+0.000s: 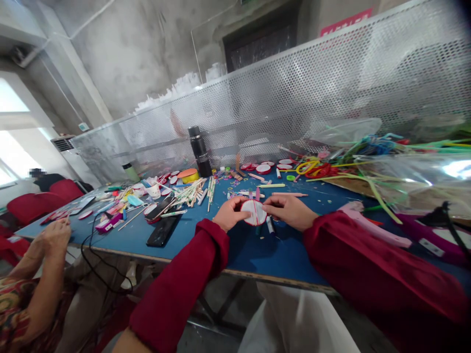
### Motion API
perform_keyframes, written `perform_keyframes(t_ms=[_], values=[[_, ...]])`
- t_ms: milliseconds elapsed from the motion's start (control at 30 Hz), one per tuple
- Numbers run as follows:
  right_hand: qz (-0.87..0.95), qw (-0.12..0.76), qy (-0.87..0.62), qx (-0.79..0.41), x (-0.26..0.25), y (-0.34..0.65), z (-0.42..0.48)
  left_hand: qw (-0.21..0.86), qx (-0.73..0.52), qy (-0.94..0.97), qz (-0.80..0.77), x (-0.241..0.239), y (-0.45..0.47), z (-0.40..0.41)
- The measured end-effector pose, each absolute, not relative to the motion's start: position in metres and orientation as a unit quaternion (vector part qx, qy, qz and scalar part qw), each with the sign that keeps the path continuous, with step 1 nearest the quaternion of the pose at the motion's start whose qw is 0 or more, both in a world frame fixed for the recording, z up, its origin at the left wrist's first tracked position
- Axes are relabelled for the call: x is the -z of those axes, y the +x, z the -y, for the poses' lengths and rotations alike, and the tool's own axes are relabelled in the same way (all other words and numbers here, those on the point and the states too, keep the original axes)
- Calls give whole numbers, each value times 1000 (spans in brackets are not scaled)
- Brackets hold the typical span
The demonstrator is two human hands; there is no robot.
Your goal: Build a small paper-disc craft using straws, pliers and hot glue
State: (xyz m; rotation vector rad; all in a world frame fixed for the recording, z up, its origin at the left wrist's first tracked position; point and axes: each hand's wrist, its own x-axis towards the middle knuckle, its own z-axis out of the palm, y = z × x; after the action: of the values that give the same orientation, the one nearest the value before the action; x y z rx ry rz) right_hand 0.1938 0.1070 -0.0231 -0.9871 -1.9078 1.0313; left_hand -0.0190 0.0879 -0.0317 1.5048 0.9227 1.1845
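Observation:
Both of my hands meet over the blue table (257,255), pinching a small round white disc with a red rim (254,212). My left hand (228,214) grips its left edge with curled fingers. My right hand (290,211) pinches its right edge from the other side. A thin red line runs across the disc's face. Small sticks and a marker lie on the table just under and behind the disc. Both my sleeves are dark red.
A black flask (199,151) stands mid-table. Two phones (162,230) lie to the left among sticks and red-white discs (263,168). Coloured tubes in plastic bags (368,157) fill the right. A pink glue gun (371,228) lies near my right arm. Another person's hands (55,238) work at left.

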Motion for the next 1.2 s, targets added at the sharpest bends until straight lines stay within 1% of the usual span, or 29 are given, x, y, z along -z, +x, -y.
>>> perform_keyframes(t_ms=[67, 133, 233, 333, 433, 600, 767, 900, 967, 1033, 1133, 1200], values=[[743, 371, -393, -394, 24, 195, -108, 503, -492, 601, -380, 26, -24, -86], [741, 370, -396, -396, 24, 196, -108, 503, -527, 561, -392, 19, -32, -85], [749, 363, -392, -392, 24, 196, -107, 440, -625, 477, -433, 13, -47, -89], [759, 356, -393, -377, 23, 195, -106, 369, -658, 444, -483, 11, -56, -93], [758, 357, -394, -378, 24, 194, -106, 345, -607, 502, -509, 12, -53, -90], [752, 367, -391, -383, 26, 194, -106, 422, -489, 600, -473, 13, -38, -78], [764, 357, -389, -372, 24, 193, -102, 465, -460, 615, -440, 17, -34, -80], [753, 365, -401, -372, 23, 194, -103, 465, -450, 603, -468, 18, -43, -82], [755, 376, -416, -340, 22, 197, -105, 456, -448, 587, -497, 15, -50, -81], [779, 371, -429, -268, 21, 199, -105, 439, -452, 573, -525, 11, -57, -80], [833, 309, -435, -145, 20, 198, -102, 412, -469, 559, -546, 6, -62, -78], [869, 259, -408, -106, 19, 195, -97, 414, -472, 553, -547, 5, -61, -77]])
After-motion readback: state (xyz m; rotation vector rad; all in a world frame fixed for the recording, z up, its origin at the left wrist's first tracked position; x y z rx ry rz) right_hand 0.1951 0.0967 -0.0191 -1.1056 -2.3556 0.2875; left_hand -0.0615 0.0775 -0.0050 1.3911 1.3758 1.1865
